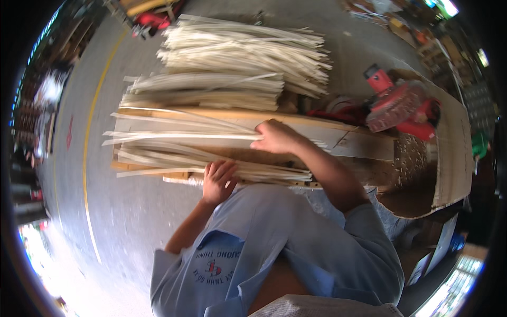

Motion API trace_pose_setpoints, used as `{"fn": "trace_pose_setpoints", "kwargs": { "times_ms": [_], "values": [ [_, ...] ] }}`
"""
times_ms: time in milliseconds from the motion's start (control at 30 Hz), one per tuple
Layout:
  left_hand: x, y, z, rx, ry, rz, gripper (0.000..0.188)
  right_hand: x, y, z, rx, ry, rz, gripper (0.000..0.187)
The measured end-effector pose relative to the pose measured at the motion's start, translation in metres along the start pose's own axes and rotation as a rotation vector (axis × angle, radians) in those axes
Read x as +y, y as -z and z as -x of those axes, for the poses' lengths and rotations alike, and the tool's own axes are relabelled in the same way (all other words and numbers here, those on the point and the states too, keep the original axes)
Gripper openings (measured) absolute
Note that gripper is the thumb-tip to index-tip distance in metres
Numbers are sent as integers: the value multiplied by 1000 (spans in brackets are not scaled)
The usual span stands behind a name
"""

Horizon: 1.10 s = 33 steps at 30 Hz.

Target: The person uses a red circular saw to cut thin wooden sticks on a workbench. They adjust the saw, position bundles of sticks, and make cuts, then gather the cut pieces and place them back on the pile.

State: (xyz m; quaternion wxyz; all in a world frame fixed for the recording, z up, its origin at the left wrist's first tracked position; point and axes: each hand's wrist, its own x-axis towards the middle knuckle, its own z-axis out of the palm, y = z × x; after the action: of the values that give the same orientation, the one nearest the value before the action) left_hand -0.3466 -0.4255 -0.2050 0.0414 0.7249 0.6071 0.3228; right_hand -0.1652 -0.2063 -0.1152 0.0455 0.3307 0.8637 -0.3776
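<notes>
My right hand [277,137] is closed round a few thin pale wooden strips [211,136], which stretch out to the left above the work board. Nearer to me, my left hand [219,180] rests at the near bundle of strips [179,156], its fingers loosely bent and apart. Under both lies a long, light-topped board [359,143] with wooden edges. Just beyond it sits a blurred stack of strips [206,91], and farther back a larger pile of the same strips [243,50].
A red power saw [401,105] stands to the right, beside an opened cardboard box [454,158] with wood chips in it. A yellow line [91,132] runs along the grey floor [137,211] on the left. Timber and clutter line both sides.
</notes>
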Motion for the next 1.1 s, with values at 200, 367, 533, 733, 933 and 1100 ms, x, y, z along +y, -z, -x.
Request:
{"fn": "trace_pose_setpoints", "kwargs": {
  "times_ms": [200, 367, 533, 733, 933, 1100],
  "values": [
    [15, 12, -18, -40, 44, 43, 41, -15, 51, 37, 210, 232, -181, 36],
    [30, 54, -138, -107, 170, 982, 77, -6, 38, 35, 335, 439, -569, 34],
    [71, 93, -258, -157, 38, 1305, 78, -2, 53, 36, 157, 241, -741, 30],
    [138, 103, -328, -422, -339, 1445, 58, 8, 89, 50, 88, 265, -1006, 26],
    [153, 81, -316, -403, -38, 1155, 30, 47, 36, 39, 594, 328, -829, 16],
    [145, 70, -306, -366, -42, 1118, 34, 38, 25, 47, 585, 93, -820, 15]
  ]
}}
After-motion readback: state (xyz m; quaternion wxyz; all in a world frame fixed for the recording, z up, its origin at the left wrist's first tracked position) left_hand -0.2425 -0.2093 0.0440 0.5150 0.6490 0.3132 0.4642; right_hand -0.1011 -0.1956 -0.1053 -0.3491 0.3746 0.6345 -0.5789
